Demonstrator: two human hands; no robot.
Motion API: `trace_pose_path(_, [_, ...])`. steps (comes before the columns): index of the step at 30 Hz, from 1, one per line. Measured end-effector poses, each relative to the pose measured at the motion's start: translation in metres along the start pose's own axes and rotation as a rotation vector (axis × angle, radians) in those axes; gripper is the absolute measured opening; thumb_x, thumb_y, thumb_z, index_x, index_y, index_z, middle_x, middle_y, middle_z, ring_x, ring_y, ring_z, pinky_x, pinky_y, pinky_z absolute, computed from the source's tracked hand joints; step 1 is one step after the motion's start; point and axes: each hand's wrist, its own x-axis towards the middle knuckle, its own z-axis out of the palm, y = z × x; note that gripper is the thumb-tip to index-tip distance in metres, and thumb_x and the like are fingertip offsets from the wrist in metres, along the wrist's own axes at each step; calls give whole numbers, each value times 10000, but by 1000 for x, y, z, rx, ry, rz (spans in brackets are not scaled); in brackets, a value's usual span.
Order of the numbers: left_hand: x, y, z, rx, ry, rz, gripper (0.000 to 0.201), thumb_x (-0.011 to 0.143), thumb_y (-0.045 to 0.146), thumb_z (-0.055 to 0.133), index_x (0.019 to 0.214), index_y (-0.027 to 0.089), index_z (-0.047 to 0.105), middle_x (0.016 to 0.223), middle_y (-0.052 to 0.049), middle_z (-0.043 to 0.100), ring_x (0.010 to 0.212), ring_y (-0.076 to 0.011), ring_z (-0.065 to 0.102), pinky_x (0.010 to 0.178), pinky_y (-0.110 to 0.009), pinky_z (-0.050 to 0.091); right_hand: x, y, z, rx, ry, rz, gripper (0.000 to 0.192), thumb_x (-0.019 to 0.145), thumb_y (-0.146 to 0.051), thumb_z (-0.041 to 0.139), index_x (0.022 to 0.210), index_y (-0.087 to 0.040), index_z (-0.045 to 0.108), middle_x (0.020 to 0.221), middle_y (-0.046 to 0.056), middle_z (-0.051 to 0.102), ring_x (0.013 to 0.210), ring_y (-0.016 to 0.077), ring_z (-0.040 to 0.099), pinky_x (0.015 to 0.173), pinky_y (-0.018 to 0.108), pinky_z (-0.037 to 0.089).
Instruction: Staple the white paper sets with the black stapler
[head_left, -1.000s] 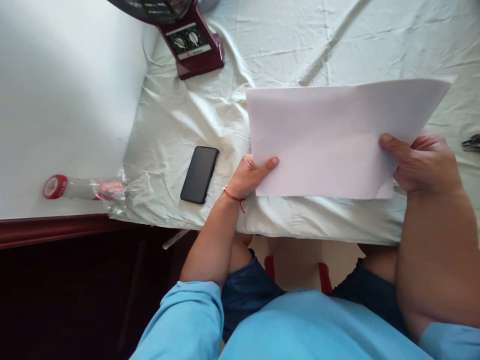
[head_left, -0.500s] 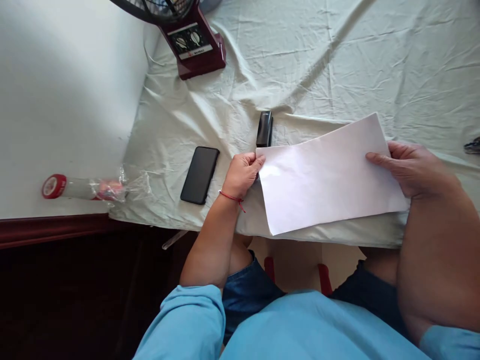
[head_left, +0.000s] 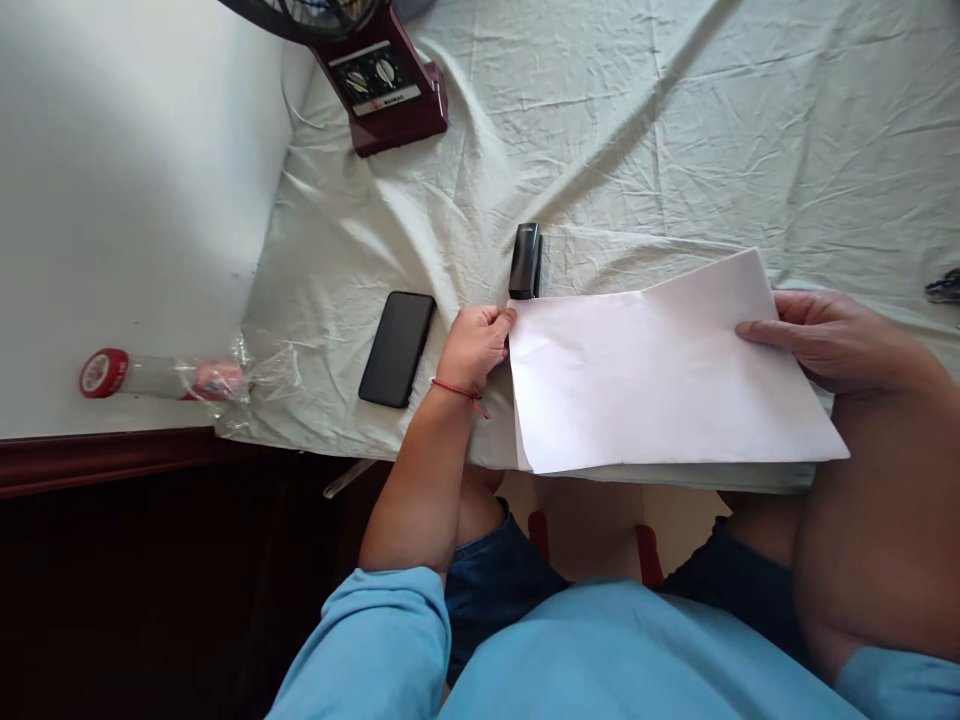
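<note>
Both my hands hold white paper sheets (head_left: 652, 385) above the front of the table. My left hand (head_left: 474, 347) pinches their upper left corner between thumb and fingers. At the right edge my right hand (head_left: 814, 338) grips them, thumb on top and fingers underneath. A second layer shows along the left side, so more than one sheet seems to be there. Just beyond the upper left corner lies a black stapler (head_left: 526, 260), its near end close to or under the paper. Left of my left hand a black phone (head_left: 397, 349) rests face up.
A dark red fan base (head_left: 394, 95) with knobs stands at the back left. A clear jar with a red lid (head_left: 105, 373) and plastic wrap lies by the wall. Wrinkled pale cloth (head_left: 570, 120) covers the table. A small dark object (head_left: 943, 287) sits at the far right.
The paper's right side has come down and its lower right corner has swung outward, so it lies more level. My left hand has shifted slightly left. Both hands keep their hold.
</note>
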Motion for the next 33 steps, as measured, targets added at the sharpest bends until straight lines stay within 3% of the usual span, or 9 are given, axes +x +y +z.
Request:
trace_pose_path(3, [4,-1,-1,81,-22,-14,557,937,363,806,524,206,467,467,72,356,399,-42,298,402,-215,196,0,-2,0,-22,-32,31,769,500,-578,845,1170,-253,651,883,78,705,618,284,690,456,358,538])
trace_pose_path(6, [5,2,1,146,-10,-22,587,951,356,808,508,203,456,451,71,343,390,-44,294,404,-217,199,3,0,0,-29,-17,24,697,566,-545,804,1176,-246,651,900,82,705,621,275,691,461,337,536])
trace_pose_path(11, [-1,13,7,185,16,-12,554,1044,187,622,526,203,427,459,70,318,395,-50,291,424,-229,190,1,-2,6,-9,141,-2,564,726,-511,712,1234,-271,653,950,62,703,647,241,694,464,309,534])
trace_pose_path(15, [-1,13,9,212,34,-27,494,1043,219,617,572,199,468,495,68,334,437,-65,296,459,-238,225,-9,-10,14,2,266,2,523,772,-509,683,1247,-291,661,955,54,703,610,224,679,435,296,509])
trace_pose_path(20, [8,2,6,307,85,165,353,977,247,680,649,188,567,572,47,461,540,-99,380,528,-251,272,-14,-14,12,-63,330,45,503,772,-472,673,1239,-285,674,947,55,705,535,211,645,395,295,477])
trace_pose_path(24, [11,-2,6,380,220,282,118,885,155,762,858,187,652,681,33,637,646,-130,558,644,-259,409,-12,-9,7,-60,299,19,565,739,-525,694,1250,-285,667,952,57,706,559,231,661,407,301,483])
trace_pose_path(27, [10,-1,8,350,327,380,407,794,31,802,1138,194,658,770,54,681,625,-106,567,679,-258,458,-11,-7,5,-60,293,27,562,744,-525,691,1254,-289,662,954,58,706,551,222,659,407,283,475])
trace_pose_path(29, [8,-1,8,311,311,459,582,763,-15,795,1281,210,655,826,61,681,584,-82,529,644,-243,463,-11,-6,6,-55,296,29,551,752,-510,688,1254,-286,662,950,60,705,552,220,661,411,276,475])
trace_pose_path(33, [6,-3,8,268,204,558,413,846,56,756,1230,204,795,865,22,720,614,-75,554,629,-226,474,-13,-6,6,-65,290,22,570,745,-536,694,1256,-286,663,957,64,705,541,214,655,403,272,469])
